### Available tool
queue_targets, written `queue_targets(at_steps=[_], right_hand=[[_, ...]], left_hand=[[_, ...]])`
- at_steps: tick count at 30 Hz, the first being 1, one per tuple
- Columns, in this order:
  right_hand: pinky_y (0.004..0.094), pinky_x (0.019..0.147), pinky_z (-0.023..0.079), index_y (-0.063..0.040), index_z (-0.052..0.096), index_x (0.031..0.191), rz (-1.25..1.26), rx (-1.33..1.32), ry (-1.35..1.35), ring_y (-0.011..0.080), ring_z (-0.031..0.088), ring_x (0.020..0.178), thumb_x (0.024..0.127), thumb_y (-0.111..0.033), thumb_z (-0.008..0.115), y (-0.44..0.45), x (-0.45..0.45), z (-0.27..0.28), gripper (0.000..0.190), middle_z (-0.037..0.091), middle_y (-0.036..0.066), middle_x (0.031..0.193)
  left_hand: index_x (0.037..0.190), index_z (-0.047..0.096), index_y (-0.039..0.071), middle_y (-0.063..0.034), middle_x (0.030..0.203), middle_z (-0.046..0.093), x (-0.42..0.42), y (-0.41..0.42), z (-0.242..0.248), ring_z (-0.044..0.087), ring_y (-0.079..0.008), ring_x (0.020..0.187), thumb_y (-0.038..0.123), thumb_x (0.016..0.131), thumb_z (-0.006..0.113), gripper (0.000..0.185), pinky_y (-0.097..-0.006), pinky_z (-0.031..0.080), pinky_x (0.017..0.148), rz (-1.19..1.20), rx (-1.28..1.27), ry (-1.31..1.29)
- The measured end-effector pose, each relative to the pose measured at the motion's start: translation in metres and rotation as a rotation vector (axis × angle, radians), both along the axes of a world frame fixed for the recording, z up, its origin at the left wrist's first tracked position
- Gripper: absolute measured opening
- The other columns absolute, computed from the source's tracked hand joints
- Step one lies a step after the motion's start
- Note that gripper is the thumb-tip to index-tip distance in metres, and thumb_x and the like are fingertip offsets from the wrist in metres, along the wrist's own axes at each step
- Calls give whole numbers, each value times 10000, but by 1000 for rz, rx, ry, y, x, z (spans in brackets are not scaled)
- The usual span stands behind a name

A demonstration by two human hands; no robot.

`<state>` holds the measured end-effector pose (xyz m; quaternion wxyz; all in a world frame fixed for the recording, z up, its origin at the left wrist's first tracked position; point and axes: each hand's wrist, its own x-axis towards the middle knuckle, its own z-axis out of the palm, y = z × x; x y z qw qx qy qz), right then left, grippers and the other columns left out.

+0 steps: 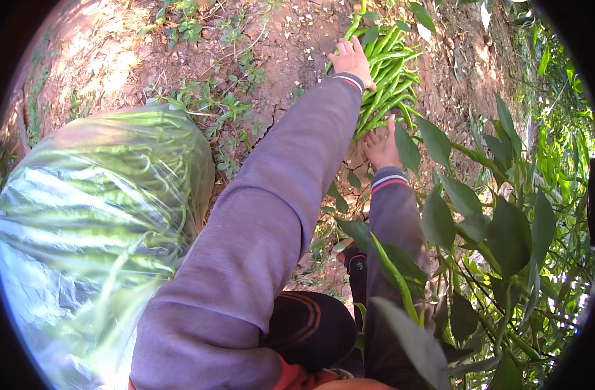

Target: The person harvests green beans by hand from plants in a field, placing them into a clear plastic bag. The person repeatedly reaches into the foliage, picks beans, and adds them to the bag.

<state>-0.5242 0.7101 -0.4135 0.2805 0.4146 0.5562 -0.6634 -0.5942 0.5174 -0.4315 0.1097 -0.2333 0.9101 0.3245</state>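
A heap of long green chili peppers (387, 80) lies on the bare soil in front of me. My left hand (352, 62) rests against the heap's left side, its fingers bent over the outer peppers. At the near end is my right hand (383, 147), thumb raised and apart, with its fingertips against the pepper tips. Neither hand is closed around a pepper that I can make out. To my left stands a bulging clear plastic bag (107, 195) filled with similar green peppers.
Leafy pepper plants (492, 239) crowd the right side, some leaves overhanging my right forearm. One green pepper (395, 273) hangs close to that sleeve. Small weeds (229, 109) grow in the cracked soil (287, 63) between bag and heap. My dark-clad knee (312, 326) is below.
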Motion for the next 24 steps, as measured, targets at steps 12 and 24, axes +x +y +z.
queue_targets(at_steps=[12,24], right_hand=[[421,1125,361,2,443,1399,-27,-47,60,274,465,1313,737,-600,799,-19,-17,-11,963,511,118,1393],[471,959,486,-123,540,1332,238,-158,14,260,603,1138,863,-575,663,21,13,-21,663,630,96,1257]], left_hand=[[1354,360,-115,-271,1381,438,20,-5,-10,425,-392,1319,516,503,920,1198,-456,424,1079,-43,330,-135],[1306,590,0,-195,1331,587,60,16,-37,596,-280,1169,515,507,901,1000,-363,468,1034,-247,827,-376]])
